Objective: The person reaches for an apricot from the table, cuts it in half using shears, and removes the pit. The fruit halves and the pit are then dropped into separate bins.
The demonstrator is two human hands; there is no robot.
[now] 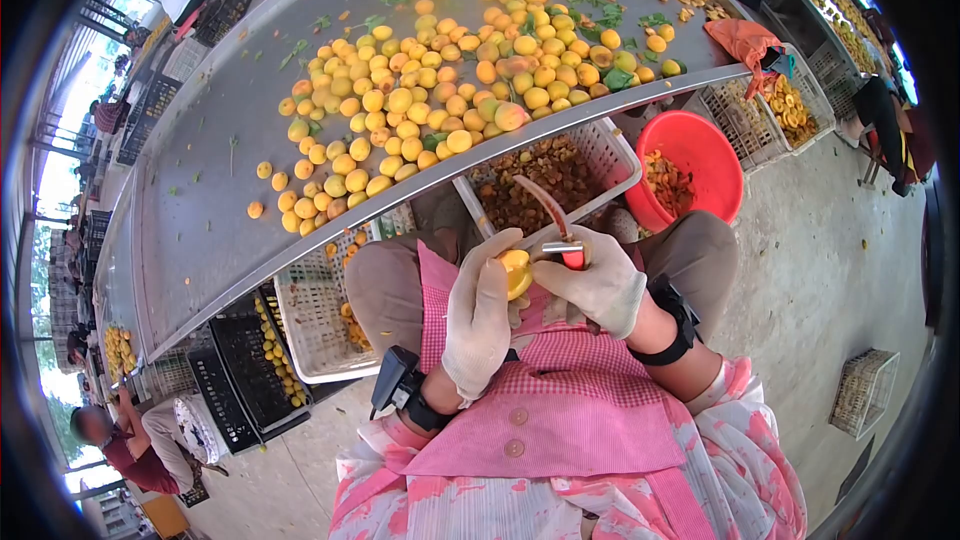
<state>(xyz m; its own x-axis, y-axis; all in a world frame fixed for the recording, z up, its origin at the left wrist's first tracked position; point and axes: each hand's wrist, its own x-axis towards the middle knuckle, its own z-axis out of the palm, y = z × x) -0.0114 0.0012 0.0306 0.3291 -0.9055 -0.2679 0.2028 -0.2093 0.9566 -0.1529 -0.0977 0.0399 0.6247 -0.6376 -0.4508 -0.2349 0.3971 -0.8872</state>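
My left hand [480, 312], in a whitish glove, holds a yellow apricot [516, 273] between thumb and fingers above my lap. In my right hand [603, 280], also gloved, is a knife [574, 257] with a red handle and a curved blade pointing up and to the left. The two hands are close together, with the apricot between them. Just beyond them sits a white crate [613, 162] with dark brown pieces inside. Many whole apricots [400, 100] lie on the metal table [205, 202] ahead.
A red bucket [712, 155] with orange pieces stands right of the crate. White crate [318, 340] and black crate [240, 370] sit at the left. An orange cloth [742, 42] hangs over the table's right edge. Other people sit at far left and far right.
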